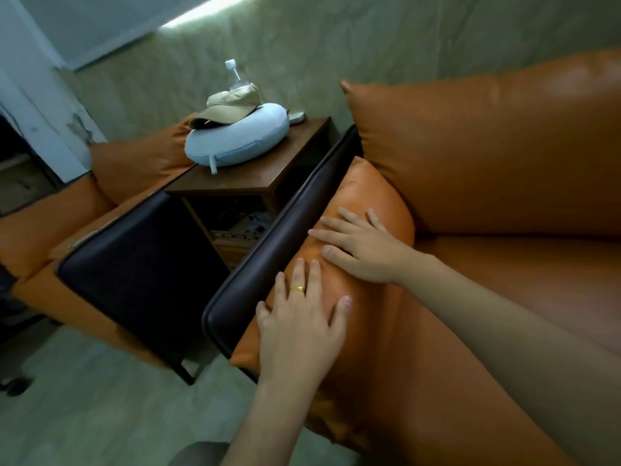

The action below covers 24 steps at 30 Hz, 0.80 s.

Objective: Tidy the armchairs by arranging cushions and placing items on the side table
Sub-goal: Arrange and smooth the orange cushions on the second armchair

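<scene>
An orange leather arm cushion [373, 186] lies along the left arm of the near armchair, against its dark brown side panel [285, 230]. My left hand [299, 317] presses flat on the cushion's front part, fingers spread, a gold ring on one finger. My right hand [359, 247] lies flat on the cushion further back, fingers pointing left. A large orange back cushion [487, 146] leans upright behind. The wooden side table [242, 178] carries a light blue neck pillow [245, 139], a beige cap [232, 105] on top and a clear plastic bottle [237, 77] behind.
A second orange armchair [50, 230] with a dark side panel [144, 264] stands left of the table. A small grey object [297, 117] lies at the table's back corner. The table's lower shelf [238, 230] holds clutter. Pale floor [100, 398] lies in front.
</scene>
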{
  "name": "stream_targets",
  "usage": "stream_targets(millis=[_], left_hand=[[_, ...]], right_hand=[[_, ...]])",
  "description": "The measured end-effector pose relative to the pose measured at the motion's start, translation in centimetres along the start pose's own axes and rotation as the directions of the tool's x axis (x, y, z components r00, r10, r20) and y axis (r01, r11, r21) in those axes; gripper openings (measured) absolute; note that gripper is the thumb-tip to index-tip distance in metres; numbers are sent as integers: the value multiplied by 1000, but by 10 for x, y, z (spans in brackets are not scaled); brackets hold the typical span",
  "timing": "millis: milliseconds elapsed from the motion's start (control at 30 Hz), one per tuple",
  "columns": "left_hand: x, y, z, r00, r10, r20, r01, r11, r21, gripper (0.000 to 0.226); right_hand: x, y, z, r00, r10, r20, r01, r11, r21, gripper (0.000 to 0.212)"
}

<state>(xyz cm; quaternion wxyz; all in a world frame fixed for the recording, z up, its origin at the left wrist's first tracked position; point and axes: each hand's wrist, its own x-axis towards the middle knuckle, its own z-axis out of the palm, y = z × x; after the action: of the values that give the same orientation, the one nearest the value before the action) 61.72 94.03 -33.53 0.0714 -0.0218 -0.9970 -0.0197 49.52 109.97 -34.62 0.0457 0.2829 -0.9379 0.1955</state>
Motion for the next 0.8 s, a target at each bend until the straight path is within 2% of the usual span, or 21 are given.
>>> stream_targets(millis=[100,200,300,567,800], left_hand=[[7,-10,-7,999,32,43,-32,999,-11,86],[9,-16,-7,996,-24,81,25,1000,-14,99],[0,-18,0,997,-42,62,45,998,-44,102],[-36,-18,33,1000,-2,-20,3,999,45,99],[-33,-20,43,998,14,-55,-11,998,59,98]], right_hand=[[-2,-5,0,997,-72,-2,72,996,-51,50],[-12,-12,13,981,-171,-93,169,985,-29,52],[-15,-6,22,974,-188,-130,186,982,-25,50],[33,39,11,998,37,-59,-41,997,-65,49],[98,83,-2,965,261,-38,-264,956,-127,56]])
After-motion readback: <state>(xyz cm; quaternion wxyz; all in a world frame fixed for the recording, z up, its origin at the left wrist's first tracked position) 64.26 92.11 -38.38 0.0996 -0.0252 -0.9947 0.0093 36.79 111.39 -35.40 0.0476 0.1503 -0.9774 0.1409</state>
